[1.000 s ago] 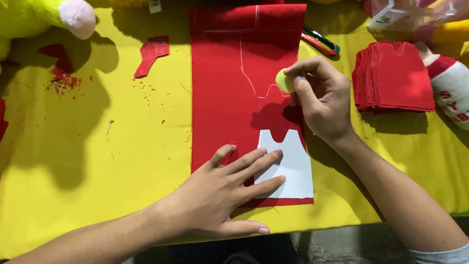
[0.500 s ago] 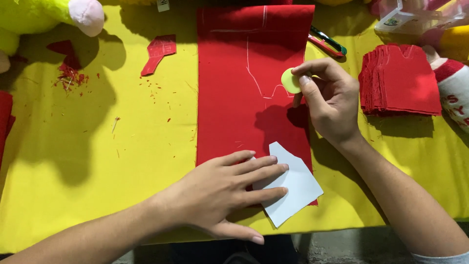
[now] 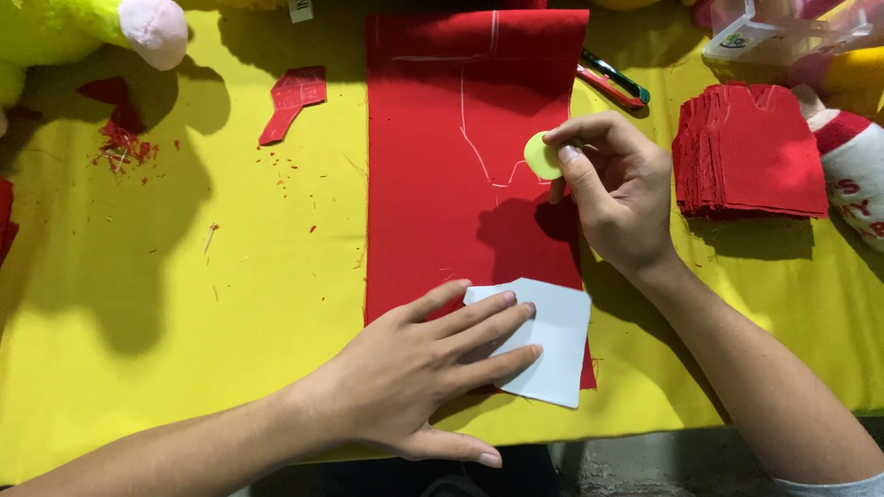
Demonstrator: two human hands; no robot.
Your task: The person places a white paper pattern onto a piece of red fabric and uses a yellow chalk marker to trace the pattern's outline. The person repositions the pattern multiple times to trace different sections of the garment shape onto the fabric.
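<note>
A long strip of red fabric [image 3: 442, 184] lies down the middle of a yellow table cover [image 3: 230, 304], with white chalk outlines drawn on its upper half. My left hand [image 3: 424, 368] lies flat, fingers spread, on a white paper pattern [image 3: 552, 354] at the strip's near right corner. The pattern sits tilted and overhangs the fabric's edge. My right hand [image 3: 617, 189] pinches a round yellow-green tailor's chalk [image 3: 541, 155] at the strip's right edge, beside the drawn line.
A stack of cut red fabric pieces [image 3: 750, 152] sits at the right. Small red-and-green snips [image 3: 615, 83] lie above my right hand. Red scraps [image 3: 293, 97] and crumbs lie at upper left, near a yellow-green plush toy [image 3: 92, 32]. A clear plastic box [image 3: 783, 32] stands top right.
My left hand has slid the white pattern down and right off the drawn outline and turned it. My right hand still holds the chalk by the fabric's right edge.
</note>
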